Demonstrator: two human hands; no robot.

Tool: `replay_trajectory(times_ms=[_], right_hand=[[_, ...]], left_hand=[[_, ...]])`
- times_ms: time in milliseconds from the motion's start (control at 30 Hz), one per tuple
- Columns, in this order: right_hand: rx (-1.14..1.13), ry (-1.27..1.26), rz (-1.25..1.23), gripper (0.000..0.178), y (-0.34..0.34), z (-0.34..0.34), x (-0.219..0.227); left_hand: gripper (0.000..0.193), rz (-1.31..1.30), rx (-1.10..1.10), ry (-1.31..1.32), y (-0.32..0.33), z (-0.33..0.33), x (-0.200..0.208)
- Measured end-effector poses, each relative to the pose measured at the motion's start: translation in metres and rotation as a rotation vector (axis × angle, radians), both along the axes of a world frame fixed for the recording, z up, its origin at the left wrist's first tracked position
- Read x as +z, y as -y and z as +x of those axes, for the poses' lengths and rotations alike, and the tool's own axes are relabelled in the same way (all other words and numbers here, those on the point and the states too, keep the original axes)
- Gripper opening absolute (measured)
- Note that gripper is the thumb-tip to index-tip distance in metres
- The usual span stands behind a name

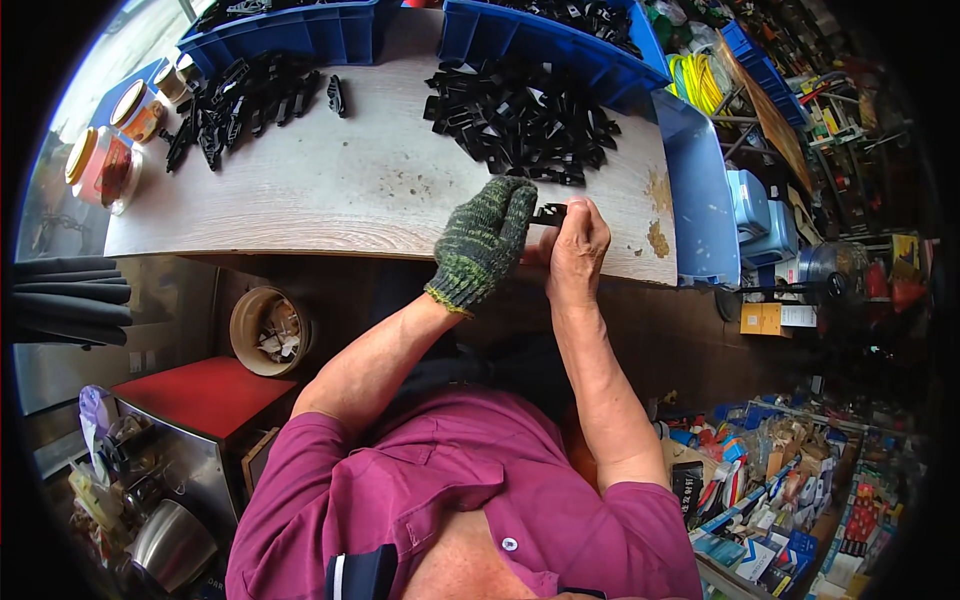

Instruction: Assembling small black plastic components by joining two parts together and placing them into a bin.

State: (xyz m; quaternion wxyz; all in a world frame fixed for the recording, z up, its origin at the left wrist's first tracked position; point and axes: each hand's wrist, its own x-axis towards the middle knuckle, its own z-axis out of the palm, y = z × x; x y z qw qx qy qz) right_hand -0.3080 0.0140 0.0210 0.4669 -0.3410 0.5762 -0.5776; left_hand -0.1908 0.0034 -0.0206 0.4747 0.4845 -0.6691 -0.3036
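Between my two hands, just over the table's front edge, is a small black plastic part point(548, 215). My left hand point(487, 230), in a dark green knitted glove, closes its fingers on the part's left end. The bare right hand point(580, 245) pinches the other end with thumb and fingers. Right beyond them lies a big heap of black plastic parts point(515, 120). A second pile of longer black parts point(235, 105) spreads at the far left, with a single black piece point(336, 96) apart from it.
Two blue bins point(290, 38) point(560, 50) holding black parts stand along the back of the pale wooden table point(330, 190). Lidded jars point(100, 170) line its left end. A light blue tub point(697, 190) adjoins the right end. Below left are a bucket point(270, 330) and a red-topped cabinet point(205, 395).
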Motion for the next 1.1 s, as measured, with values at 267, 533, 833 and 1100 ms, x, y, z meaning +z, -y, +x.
replay_trajectory(times_ms=[267,533,833,1100], right_hand=[[-0.04,-0.351,-0.314,0.03,0.009,-0.03,-0.043],[-0.003,-0.157,-0.199,0.028,0.009,-0.021,-0.039],[-0.07,-0.371,-0.305,0.032,0.001,-0.024,-0.026],[-0.03,0.099,-0.062,0.031,0.004,-0.031,-0.012]], left_hand=[[0.047,-0.428,0.13,0.339,-0.006,-0.027,-0.018],[0.036,-0.163,0.029,0.166,-0.003,0.0,-0.001],[0.044,-0.37,0.127,0.323,-0.007,-0.036,-0.008],[0.029,0.255,-0.048,-0.524,-0.024,-0.01,0.016]])
